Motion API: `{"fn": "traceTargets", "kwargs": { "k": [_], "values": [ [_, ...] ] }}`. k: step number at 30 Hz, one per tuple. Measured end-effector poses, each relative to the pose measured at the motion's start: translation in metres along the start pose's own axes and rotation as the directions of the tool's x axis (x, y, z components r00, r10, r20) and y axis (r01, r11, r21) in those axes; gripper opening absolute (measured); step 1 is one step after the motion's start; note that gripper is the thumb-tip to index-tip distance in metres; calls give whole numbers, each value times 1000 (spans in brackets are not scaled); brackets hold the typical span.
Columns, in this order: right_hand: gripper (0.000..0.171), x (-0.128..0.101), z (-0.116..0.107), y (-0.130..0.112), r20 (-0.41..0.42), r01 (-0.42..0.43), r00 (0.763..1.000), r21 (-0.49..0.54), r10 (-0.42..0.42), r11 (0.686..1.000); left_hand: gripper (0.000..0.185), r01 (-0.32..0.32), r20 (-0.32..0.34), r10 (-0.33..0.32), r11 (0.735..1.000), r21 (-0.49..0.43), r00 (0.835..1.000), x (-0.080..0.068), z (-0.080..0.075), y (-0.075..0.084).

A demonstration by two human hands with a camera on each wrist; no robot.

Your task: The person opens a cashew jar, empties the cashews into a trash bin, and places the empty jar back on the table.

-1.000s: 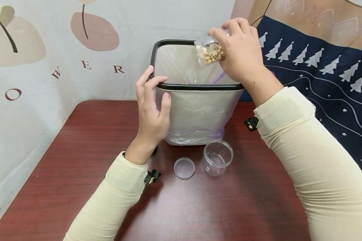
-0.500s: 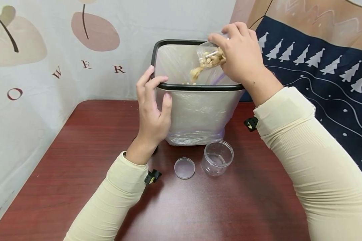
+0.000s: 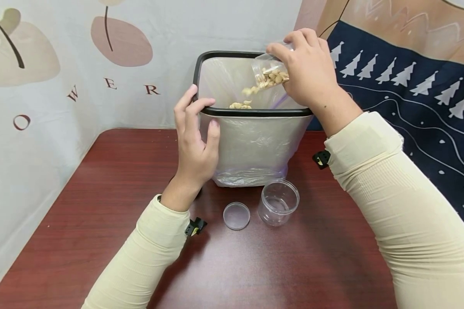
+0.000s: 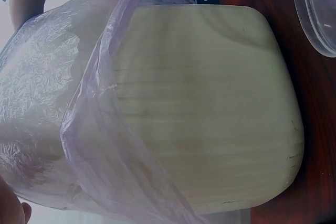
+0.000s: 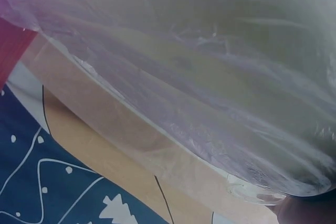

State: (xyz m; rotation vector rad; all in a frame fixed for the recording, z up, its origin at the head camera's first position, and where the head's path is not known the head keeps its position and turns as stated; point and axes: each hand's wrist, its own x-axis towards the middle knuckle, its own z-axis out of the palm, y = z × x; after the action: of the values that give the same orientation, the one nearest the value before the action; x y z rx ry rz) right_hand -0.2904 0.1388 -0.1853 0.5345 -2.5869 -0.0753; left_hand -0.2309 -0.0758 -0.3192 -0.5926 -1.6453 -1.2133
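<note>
Right hand (image 3: 307, 68) grips tilted jar (image 3: 268, 73); left hand (image 3: 195, 137) grips bin (image 3: 255, 146) rim.

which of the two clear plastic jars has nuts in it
The clear plastic jar tilted over the bag-lined bin, gripped by the right hand, holds pale nuts that spill out. The other clear jar stands empty on the table.

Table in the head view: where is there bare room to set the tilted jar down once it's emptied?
The table is bare left of the left hand, and along the near edge in front of the lid and empty jar. It is crowded just before the bin, where lid and jar sit. The right hand holds the tilted jar over the bin.
</note>
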Motion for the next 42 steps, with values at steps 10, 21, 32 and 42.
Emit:
{"fn": "traceTargets", "kwargs": {
  "k": [10,21,32,42],
  "values": [
    [66,1,0,-1,20,-1,1000,-23,2,1000,36,0,0,0,1000,0,1000,0,0,0],
    [65,0,-1,-1,26,24,999,-32,-23,999,36,3,2,-3,1000,-4,1000,-1,0,1],
    [65,0,-2,-3,33,27,999,-40,-26,999,35,8,3,-8,1000,-1,1000,-1,0,1],
    [65,0,-2,-2,51,26,998,-50,-23,998,36,7,8,-7,1000,-2,1000,0,0,1]
  ]
}}
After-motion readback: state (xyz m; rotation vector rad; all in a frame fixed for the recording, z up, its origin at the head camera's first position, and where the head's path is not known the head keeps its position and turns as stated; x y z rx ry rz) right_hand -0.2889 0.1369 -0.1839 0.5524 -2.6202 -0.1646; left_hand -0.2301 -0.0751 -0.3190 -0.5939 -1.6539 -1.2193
